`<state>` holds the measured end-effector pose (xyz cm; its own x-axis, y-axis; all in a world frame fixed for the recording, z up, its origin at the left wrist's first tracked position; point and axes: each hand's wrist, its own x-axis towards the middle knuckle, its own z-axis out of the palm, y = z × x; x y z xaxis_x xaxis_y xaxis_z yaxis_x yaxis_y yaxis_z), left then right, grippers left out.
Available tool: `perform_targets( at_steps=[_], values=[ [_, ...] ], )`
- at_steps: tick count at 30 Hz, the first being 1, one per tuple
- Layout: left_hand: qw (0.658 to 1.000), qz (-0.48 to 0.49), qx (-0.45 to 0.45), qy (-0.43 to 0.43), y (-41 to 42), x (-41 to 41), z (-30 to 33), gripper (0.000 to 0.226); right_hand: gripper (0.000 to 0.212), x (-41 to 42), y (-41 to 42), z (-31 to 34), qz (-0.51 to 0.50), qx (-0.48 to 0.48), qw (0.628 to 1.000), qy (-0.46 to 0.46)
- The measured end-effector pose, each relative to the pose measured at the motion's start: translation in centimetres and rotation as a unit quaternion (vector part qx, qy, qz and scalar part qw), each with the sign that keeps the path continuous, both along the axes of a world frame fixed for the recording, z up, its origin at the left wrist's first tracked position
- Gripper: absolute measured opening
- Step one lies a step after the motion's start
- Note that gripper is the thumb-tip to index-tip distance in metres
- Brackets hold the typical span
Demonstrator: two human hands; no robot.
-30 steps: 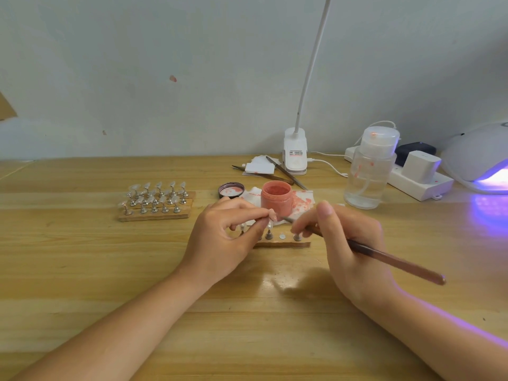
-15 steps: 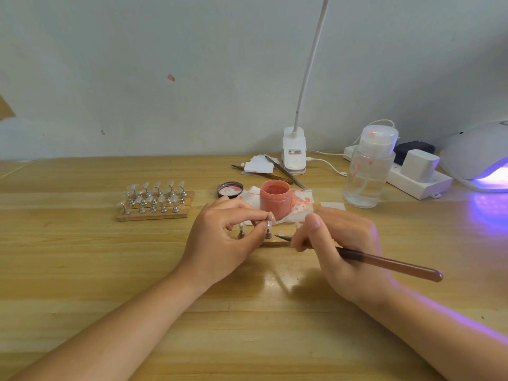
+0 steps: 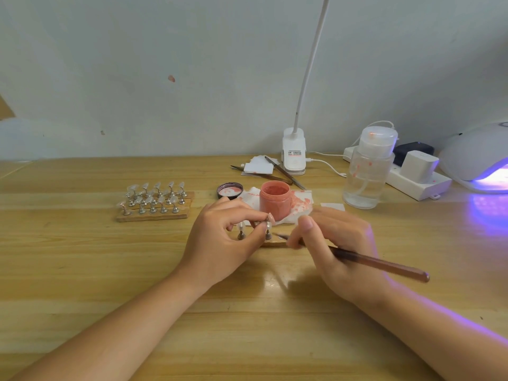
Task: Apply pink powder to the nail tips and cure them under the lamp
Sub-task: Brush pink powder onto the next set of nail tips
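Observation:
An open jar of pink powder (image 3: 275, 199) stands mid-table on a stained white paper (image 3: 301, 200). In front of it, my left hand (image 3: 220, 237) pinches a small metal stand with a pink nail tip (image 3: 270, 217) over a wooden strip (image 3: 275, 244). Another stand (image 3: 241, 231) shows under that hand. My right hand (image 3: 335, 243) grips a brown brush (image 3: 379, 264), whose tip points left toward the nail tip. The white curing lamp (image 3: 478, 155) glows purple at the far right.
A wooden board with several nail-tip stands (image 3: 154, 200) sits left. The jar's lid (image 3: 229, 190) lies beside the jar. A clear pump bottle (image 3: 368, 171), a power strip (image 3: 417, 180), a clip lamp (image 3: 294, 152), tweezers (image 3: 286, 171) and white pads lie behind.
My left hand has moved slightly toward me with the nail tip stand. My right hand has drawn the brush tip back from the jar to the wooden strip.

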<state>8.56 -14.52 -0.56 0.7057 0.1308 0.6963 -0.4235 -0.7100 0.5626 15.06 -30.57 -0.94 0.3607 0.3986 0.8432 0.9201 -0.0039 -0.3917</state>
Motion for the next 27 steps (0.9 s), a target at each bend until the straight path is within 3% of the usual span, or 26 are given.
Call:
perform_targets(
  at_steps=[15,19,23,27],
  values=[
    [1.0,0.004,0.007,-0.004,0.09,0.09,-0.02,0.011,0.05,-0.21,0.05,0.1,-0.011,0.005,1.0,0.009],
    [1.0,0.003,0.002,-0.004,0.07,0.04,-0.04,0.01,0.059,-0.21,-0.18,0.07,0.01,0.004,0.999,0.033],
    [1.0,0.005,0.009,-0.004,0.06,0.07,0.0,0.013,0.052,-0.39,-0.02,0.26,-0.005,0.009,1.0,0.011],
    [1.0,0.011,0.004,-0.002,0.04,0.07,-0.07,0.014,0.058,-0.34,-0.13,0.08,0.017,0.003,0.999,0.039]
  ],
)
